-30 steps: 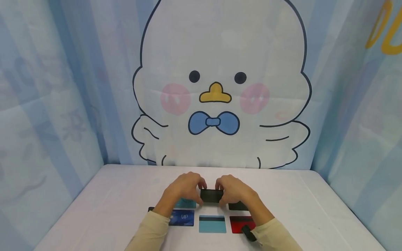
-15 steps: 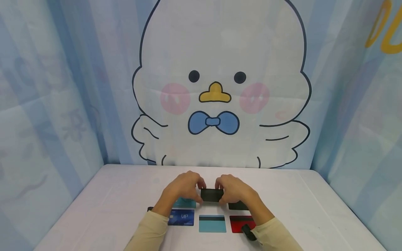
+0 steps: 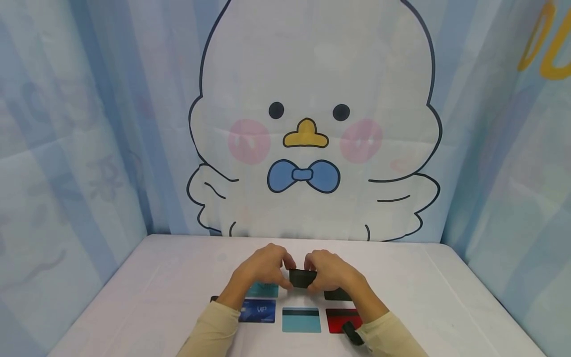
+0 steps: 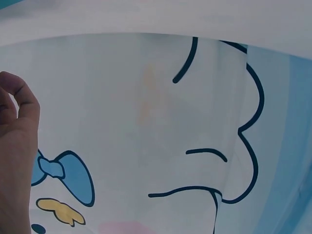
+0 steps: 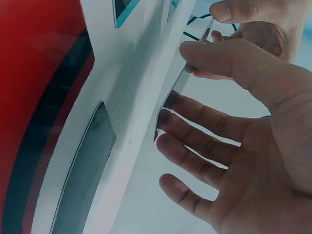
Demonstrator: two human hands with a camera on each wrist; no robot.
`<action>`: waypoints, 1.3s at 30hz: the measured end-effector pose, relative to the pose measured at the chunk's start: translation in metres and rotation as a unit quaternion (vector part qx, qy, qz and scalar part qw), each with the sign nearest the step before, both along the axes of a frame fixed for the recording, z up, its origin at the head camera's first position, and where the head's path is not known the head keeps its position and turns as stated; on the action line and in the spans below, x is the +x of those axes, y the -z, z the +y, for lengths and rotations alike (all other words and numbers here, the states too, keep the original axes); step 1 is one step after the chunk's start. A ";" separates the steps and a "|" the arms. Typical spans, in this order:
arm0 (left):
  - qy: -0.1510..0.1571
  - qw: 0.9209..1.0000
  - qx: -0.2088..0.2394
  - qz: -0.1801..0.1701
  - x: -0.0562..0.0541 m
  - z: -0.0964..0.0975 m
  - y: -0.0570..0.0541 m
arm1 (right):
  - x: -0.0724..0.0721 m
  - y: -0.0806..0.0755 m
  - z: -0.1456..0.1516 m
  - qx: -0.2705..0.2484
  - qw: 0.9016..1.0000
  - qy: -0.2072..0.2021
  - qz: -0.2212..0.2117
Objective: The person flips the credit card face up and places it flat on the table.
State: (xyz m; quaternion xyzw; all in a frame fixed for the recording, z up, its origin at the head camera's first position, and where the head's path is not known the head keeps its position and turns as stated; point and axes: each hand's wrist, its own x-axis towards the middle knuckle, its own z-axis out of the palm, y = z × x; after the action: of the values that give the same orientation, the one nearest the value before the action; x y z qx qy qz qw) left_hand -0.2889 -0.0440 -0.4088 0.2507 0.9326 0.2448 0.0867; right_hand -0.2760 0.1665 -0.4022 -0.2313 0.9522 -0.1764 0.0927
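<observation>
A black card (image 3: 302, 278) is held up between both hands in the head view, its broad face toward me. My left hand (image 3: 266, 265) pinches its left end, thumb low and fingers at the top edge. At the other end, my right hand (image 3: 329, 270) grips it the same way. In the right wrist view the card shows nearly edge-on, between the right thumb (image 5: 209, 56) and fingers, with the left hand (image 5: 265, 22) at its far end. The left wrist view shows only part of the left hand (image 4: 19, 131); the card is out of sight there.
On the white table (image 3: 401, 282) lie a teal card (image 3: 264, 290), a blue VIP card (image 3: 259, 311), a light blue striped card (image 3: 301, 322), a red striped card (image 3: 342, 320) and another dark card (image 3: 337, 294). A cartoon backdrop (image 3: 308, 213) hangs behind.
The black card has shifted slightly right and sits a little tilted. The left fingers and thumb have come slightly right; the right hand covers more of its end. The other cards stay put.
</observation>
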 end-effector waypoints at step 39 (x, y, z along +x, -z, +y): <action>0.041 0.997 0.070 0.014 -0.001 -0.009 -0.007 | -0.003 0.000 0.004 -0.093 0.995 -0.041 -0.005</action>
State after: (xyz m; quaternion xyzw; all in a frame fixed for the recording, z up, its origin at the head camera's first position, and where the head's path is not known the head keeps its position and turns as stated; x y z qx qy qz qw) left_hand -0.2900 -0.0528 -0.4020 0.2973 0.9033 0.3021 0.0662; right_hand -0.2788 0.1707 -0.4022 -0.2770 0.9209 -0.2615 0.0823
